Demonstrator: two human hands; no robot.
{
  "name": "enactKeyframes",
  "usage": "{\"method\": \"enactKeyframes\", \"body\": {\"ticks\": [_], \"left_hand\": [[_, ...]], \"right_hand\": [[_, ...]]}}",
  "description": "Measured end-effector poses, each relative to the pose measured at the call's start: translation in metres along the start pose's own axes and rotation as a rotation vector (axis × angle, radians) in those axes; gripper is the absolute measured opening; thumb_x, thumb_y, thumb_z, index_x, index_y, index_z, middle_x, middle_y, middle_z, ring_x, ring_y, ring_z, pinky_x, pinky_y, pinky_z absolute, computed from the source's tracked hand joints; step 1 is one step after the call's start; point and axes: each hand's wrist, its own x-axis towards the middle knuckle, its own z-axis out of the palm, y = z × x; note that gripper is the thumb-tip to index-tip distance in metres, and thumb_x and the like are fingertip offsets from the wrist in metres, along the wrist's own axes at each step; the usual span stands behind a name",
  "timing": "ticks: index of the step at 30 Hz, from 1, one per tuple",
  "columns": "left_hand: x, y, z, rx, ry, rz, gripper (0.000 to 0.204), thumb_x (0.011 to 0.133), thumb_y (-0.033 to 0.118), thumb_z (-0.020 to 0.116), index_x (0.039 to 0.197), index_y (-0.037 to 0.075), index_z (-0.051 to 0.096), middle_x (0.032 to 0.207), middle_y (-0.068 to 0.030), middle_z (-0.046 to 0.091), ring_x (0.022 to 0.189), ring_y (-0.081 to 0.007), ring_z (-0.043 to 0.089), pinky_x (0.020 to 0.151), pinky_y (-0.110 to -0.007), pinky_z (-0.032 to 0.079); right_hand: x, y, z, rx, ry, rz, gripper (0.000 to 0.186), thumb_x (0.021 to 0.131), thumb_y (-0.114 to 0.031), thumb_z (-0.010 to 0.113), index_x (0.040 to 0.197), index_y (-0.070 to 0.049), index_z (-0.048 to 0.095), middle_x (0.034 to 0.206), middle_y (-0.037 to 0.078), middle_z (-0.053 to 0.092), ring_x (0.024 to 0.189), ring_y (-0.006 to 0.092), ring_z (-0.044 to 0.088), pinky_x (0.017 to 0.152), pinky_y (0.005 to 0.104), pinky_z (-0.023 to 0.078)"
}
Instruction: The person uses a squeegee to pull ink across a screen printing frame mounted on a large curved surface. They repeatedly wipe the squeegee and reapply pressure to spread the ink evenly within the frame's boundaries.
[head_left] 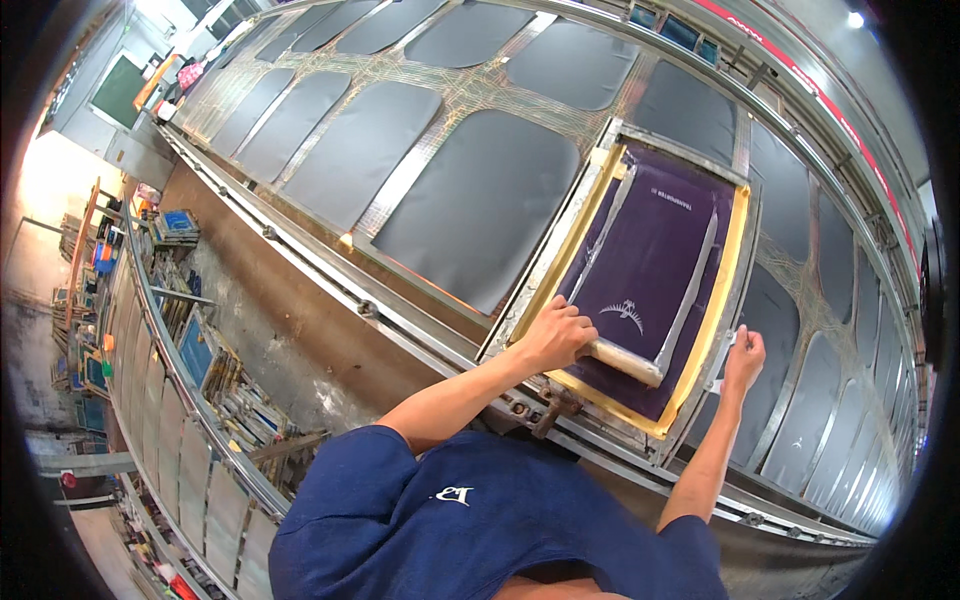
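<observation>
A screen-printing frame (733,262) lies across the long table, its dark purple mesh (650,240) edged with yellow tape. White artwork and pale streaks show on the mesh. My left hand (556,335) is closed round the left end of a squeegee (628,362) with a light wooden handle, which rests across the near part of the mesh. Just outside the frame's right edge is my right hand (743,358), fingers curled in. Whatever it grips, if anything, is hidden.
Dark grey rounded panels (480,200) lie in rows on the table on both sides of the frame. A metal rail (330,285) with a clamp (550,408) runs along the near edge. Behind on the left, several old screen frames (205,350) lean together.
</observation>
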Motion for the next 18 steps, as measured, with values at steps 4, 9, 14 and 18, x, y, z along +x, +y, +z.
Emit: {"method": "enactKeyframes", "body": {"ticks": [4, 9, 14, 18], "left_hand": [[-0.016, -0.052, -0.038, 0.083, -0.056, -0.069, 0.031, 0.067, 0.012, 0.079, 0.097, 0.017, 0.074, 0.099, 0.0037, 0.074, 0.095, -0.0183, 0.066, 0.092, -0.037, 0.045], [-0.066, -0.183, -0.097, 0.141, -0.045, -0.078, 0.032, 0.065, 0.014, 0.083, 0.096, 0.018, 0.077, 0.092, 0.0023, 0.076, 0.091, -0.0203, 0.069, 0.088, -0.038, 0.045], [-0.127, -0.244, -0.142, 0.152, 0.068, 0.017, 0.029, 0.066, 0.014, 0.083, 0.095, 0.016, 0.076, 0.094, 0.0018, 0.077, 0.086, -0.0194, 0.069, 0.082, -0.036, 0.047], [-0.174, -0.258, -0.137, 0.189, 0.072, 0.072, 0.040, 0.062, 0.008, 0.079, 0.100, 0.015, 0.071, 0.103, 0.0029, 0.074, 0.084, -0.0196, 0.065, 0.080, -0.036, 0.046]], "right_hand": [[-0.031, -0.053, 0.055, 0.097, 0.161, -0.268, 0.033, 0.098, -0.031, 0.067, 0.087, 0.000, 0.064, 0.072, 0.009, 0.060, 0.067, 0.0209, 0.056, 0.066, 0.0395, 0.046], [-0.100, -0.121, 0.188, 0.283, 0.055, -0.155, 0.031, 0.096, -0.029, 0.068, 0.085, 0.000, 0.064, 0.076, 0.010, 0.064, 0.071, 0.0210, 0.061, 0.070, 0.0384, 0.048], [-0.146, -0.174, 0.258, 0.312, 0.070, -0.119, 0.031, 0.095, -0.028, 0.067, 0.083, -0.001, 0.060, 0.074, 0.011, 0.063, 0.070, 0.0250, 0.062, 0.069, 0.0395, 0.048], [-0.153, -0.189, 0.267, 0.226, 0.103, -0.146, 0.030, 0.096, -0.030, 0.065, 0.085, -0.002, 0.062, 0.071, 0.013, 0.062, 0.067, 0.0289, 0.064, 0.067, 0.0408, 0.048]]}}
